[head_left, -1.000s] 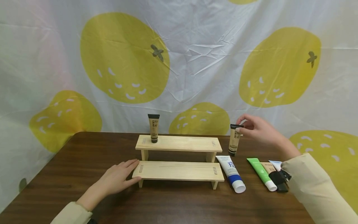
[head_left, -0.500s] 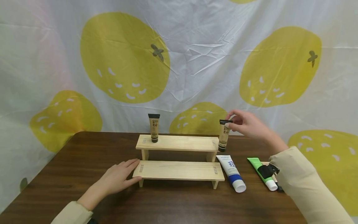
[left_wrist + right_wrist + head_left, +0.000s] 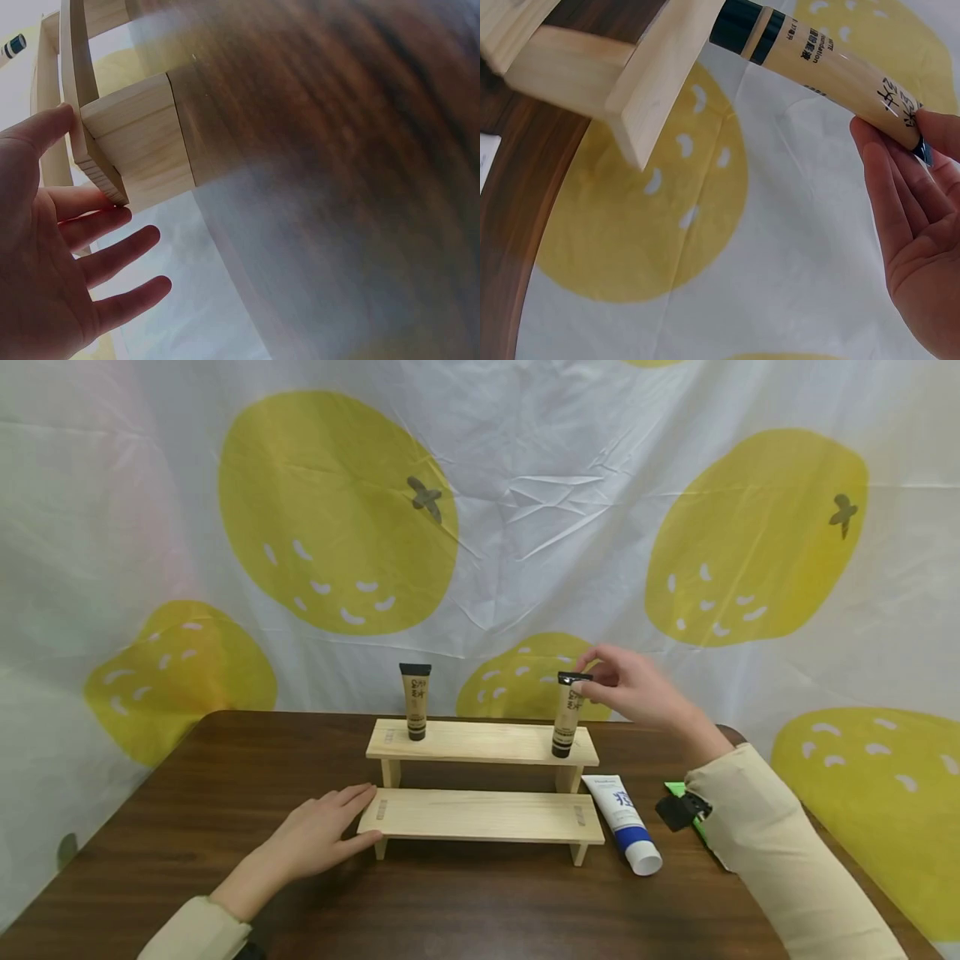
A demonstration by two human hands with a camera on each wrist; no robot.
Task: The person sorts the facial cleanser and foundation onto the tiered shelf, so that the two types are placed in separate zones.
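My right hand (image 3: 630, 689) pinches a beige foundation tube (image 3: 566, 718) by its flat black end, thumb on one side and fingers on the other. The tube is cap-down at the right end of the upper wooden shelf (image 3: 487, 743); whether its cap touches the board I cannot tell. In the right wrist view the printed foundation tube (image 3: 832, 71) shows its dark cap beside the board. A matching tube (image 3: 416, 703) stands cap-down on that shelf's left part. My left hand (image 3: 311, 835) rests against the left end of the lower shelf (image 3: 480, 816), fingers extended.
A white tube with a blue band (image 3: 622, 822) lies on the dark wooden table (image 3: 450, 910), right of the lower shelf. Further right, a green tube (image 3: 675, 788) is mostly hidden by my right sleeve (image 3: 772, 835). A fruit-print cloth (image 3: 525, 568) hangs behind the table.
My right hand has carried the foundation tube leftward, from right of the stand to over the upper shelf's right end. My left hand has stayed at the lower shelf.
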